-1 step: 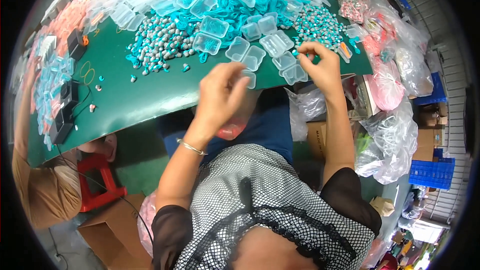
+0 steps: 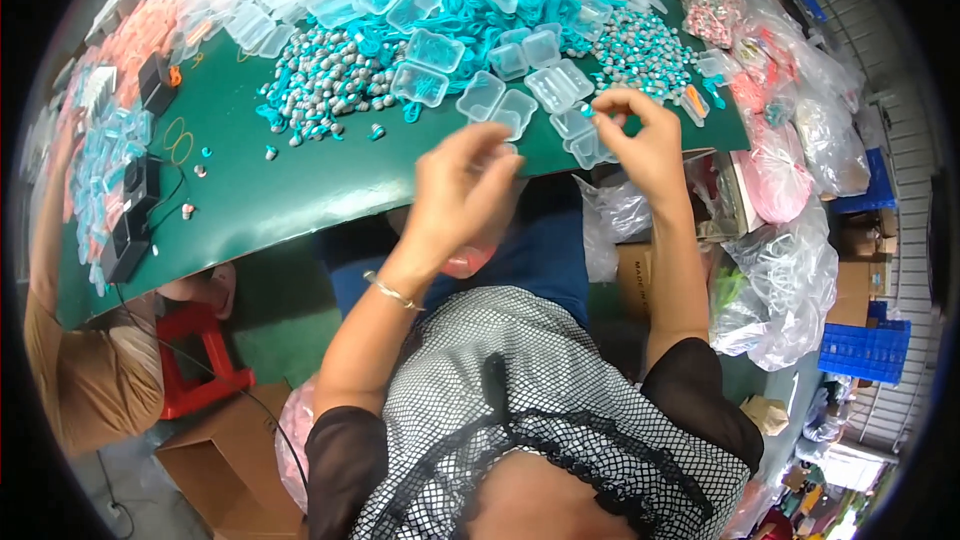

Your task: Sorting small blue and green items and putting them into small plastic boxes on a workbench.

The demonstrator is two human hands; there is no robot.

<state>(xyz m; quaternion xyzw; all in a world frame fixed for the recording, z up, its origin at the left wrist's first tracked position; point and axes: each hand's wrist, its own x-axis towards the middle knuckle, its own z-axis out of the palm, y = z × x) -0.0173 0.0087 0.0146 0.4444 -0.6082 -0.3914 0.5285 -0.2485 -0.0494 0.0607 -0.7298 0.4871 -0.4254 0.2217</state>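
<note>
My right hand (image 2: 642, 140) is pinched at the right of the green table, with a small turquoise-and-white piece (image 2: 588, 111) at its thumb and fingertips. Right below it lies an open clear plastic case (image 2: 585, 147). My left hand (image 2: 462, 185) hovers over the table's front edge, slightly blurred, its thumb apart from its fingers and nothing visible in it. Just beyond it is another open clear case (image 2: 482, 97), partly covered by the fingers. More open cases, such as a clear one (image 2: 420, 85), lie in front of a heap of turquoise cords (image 2: 480, 25).
Piles of small grey-and-turquoise pieces lie left (image 2: 325, 85) and right (image 2: 640, 50) of the cords. An orange-and-white cutter (image 2: 693, 105) lies at the right edge. Black boxes (image 2: 130, 245) stand at left, near another person's arm (image 2: 48, 230). Plastic bags (image 2: 775, 260) crowd the right.
My left hand has moved a little to the right. At my right fingertips the small turquoise piece now shows more clearly.
</note>
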